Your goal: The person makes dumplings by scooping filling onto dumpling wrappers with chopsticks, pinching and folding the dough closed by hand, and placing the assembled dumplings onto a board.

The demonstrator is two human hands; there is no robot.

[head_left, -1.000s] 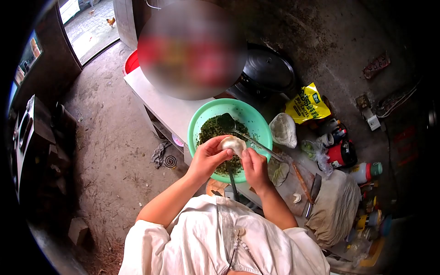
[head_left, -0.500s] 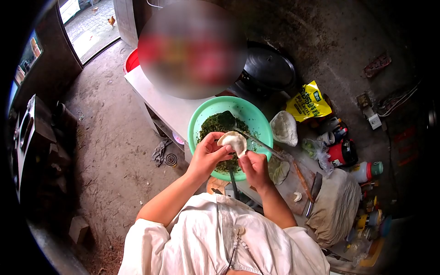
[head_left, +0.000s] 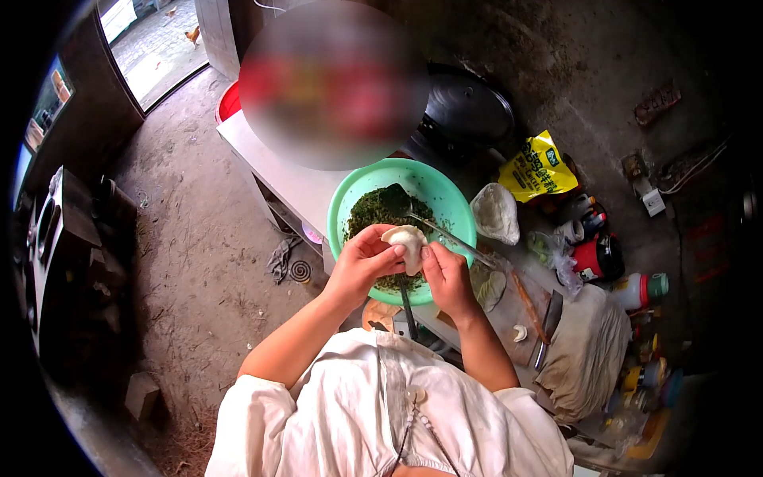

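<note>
A pale folded dumpling is held between both hands over a green bowl. My left hand pinches its left side between thumb and fingers. On its right edge, the fingertips of my right hand press the dough. Chopped green filling lies in the bowl beneath the hands, partly hidden by them. A dark-headed spoon rests in the filling, its long handle leaning over the right rim. Another dark handle crosses the near rim.
Right of the bowl are a white flour bag, a yellow packet, a rolling pin, a knife and a beige cloth. Jars and bottles line the right side. A black lidded pot stands behind; a large blur covers the upper middle.
The fingers of my right hand have moved up along the dumpling's right edge, and the dumpling has turned slightly. The bowl and table appear shifted slightly upward in view.
</note>
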